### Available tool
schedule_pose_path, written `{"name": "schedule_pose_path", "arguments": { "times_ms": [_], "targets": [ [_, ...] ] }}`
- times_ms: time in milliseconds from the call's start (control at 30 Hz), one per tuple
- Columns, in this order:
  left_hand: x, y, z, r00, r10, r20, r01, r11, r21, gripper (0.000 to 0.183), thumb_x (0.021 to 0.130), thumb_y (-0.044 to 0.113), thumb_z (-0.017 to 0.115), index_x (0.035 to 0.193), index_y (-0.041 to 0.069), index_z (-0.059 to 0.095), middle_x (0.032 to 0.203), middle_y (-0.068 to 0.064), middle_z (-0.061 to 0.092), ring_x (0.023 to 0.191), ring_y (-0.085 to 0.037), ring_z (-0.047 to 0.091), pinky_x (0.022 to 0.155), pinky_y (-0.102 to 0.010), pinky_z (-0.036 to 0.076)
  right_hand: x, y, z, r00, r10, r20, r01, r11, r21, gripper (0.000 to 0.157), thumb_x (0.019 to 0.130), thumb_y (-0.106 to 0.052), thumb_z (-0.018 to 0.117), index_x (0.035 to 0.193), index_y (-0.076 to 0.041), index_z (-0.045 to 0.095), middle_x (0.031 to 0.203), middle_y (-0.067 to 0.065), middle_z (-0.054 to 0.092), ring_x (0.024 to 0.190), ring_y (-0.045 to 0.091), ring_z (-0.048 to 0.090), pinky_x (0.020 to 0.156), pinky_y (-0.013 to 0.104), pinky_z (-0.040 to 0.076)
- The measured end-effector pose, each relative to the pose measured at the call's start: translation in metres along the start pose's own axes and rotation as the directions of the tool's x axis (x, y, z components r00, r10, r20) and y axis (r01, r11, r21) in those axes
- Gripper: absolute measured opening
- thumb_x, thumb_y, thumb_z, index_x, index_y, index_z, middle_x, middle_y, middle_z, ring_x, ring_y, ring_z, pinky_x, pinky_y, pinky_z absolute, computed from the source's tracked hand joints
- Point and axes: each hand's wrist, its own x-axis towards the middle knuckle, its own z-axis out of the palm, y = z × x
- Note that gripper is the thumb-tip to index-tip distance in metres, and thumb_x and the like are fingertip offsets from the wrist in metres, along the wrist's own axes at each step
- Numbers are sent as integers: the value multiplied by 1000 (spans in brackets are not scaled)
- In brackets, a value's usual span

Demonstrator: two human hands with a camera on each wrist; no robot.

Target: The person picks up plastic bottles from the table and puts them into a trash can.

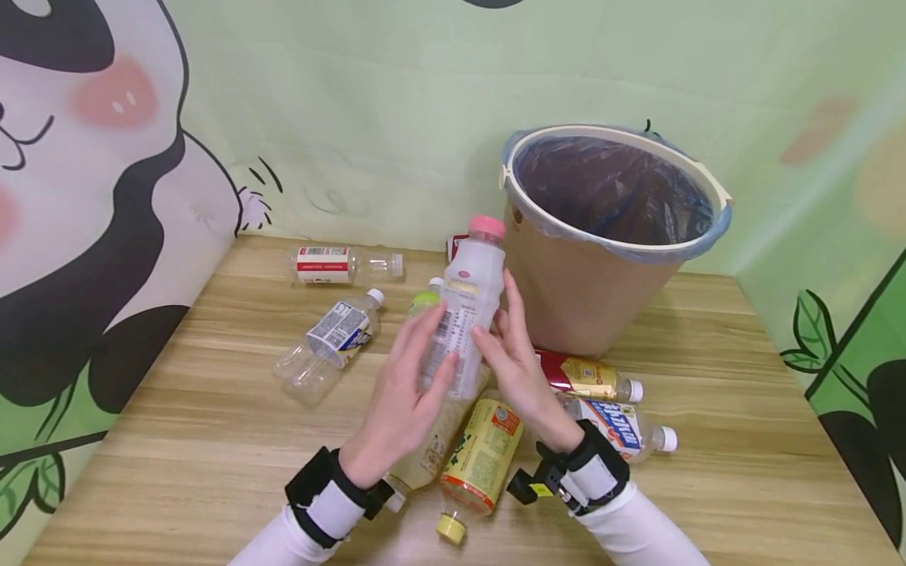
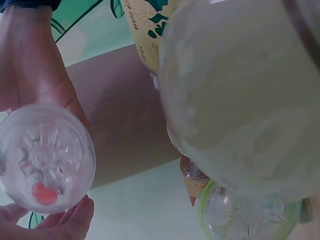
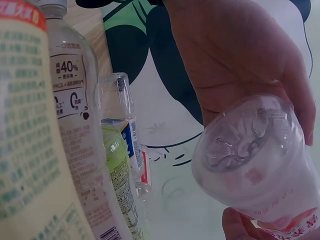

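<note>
Both hands hold a plastic bottle (image 1: 467,287) with a pink cap and a whitish printed label, tilted cap-up and away from me in the head view. My left hand (image 1: 403,397) grips its left side, thumb across the front. From the right, my right hand (image 1: 527,373) grips it with the thumb on the label. The bottle's clear ribbed base (image 2: 45,155) faces the left wrist camera, and its lower part (image 3: 245,150) shows in the right wrist view. Below the hands lie a yellow-labelled bottle (image 1: 488,452) and a beige-labelled bottle (image 1: 442,440), partly covered by the left hand.
A lined bin (image 1: 573,291) stands at the back right. Beside it lie a red-and-gold-labelled bottle (image 1: 583,377) and a blue-and-white-labelled bottle (image 1: 623,428). To the left are a red-labelled bottle (image 1: 325,266) and a crumpled clear bottle (image 1: 340,334). A green-labelled bottle (image 1: 425,300) is partly hidden.
</note>
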Motion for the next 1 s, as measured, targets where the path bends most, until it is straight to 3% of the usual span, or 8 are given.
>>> {"name": "schedule_pose_path", "arguments": {
  "times_ms": [233,400,667,833,1000],
  "targets": [
    [-2,0,0,999,44,12,-44,999,11,50,96,15,50,144,11,37,138,-9,46,116,-18,52,95,-39,48,1,1,-1,1000,-12,-18,12,1000,-6,74,98,-6,41,152,-23,-6,144,16,32,119,34,46,93,44,46],
    [-1,0,-2,998,45,33,-45,999,4,47,97,14,48,143,9,39,139,-9,47,121,-21,50,99,-40,45,1,2,-4,1000,4,-27,-4,1000,-27,78,96,-5,47,151,-27,-4,143,14,35,116,34,49,89,47,49],
    [1,-8,-11,998,57,-7,-56,996,73,44,96,13,49,140,7,43,141,-9,46,128,-24,44,107,-43,36,6,-6,-14,1000,-6,8,8,980,-200,81,92,-7,57,151,-27,5,129,16,47,108,32,56,83,48,52],
    [1,-13,-18,997,64,-33,-61,995,81,44,95,12,50,138,5,44,138,-12,49,119,-28,51,99,-46,43,13,-22,-24,997,-71,35,79,921,-382,85,88,-10,64,151,-30,11,123,13,50,102,26,56,79,44,53],
    [1,-15,-24,997,66,-39,-63,994,91,45,94,12,51,139,6,44,137,-13,49,117,-28,51,98,-48,44,22,-53,-29,979,-185,88,204,831,-517,87,84,-8,69,151,-21,15,123,13,53,100,24,56,78,43,51]
  ]
}}
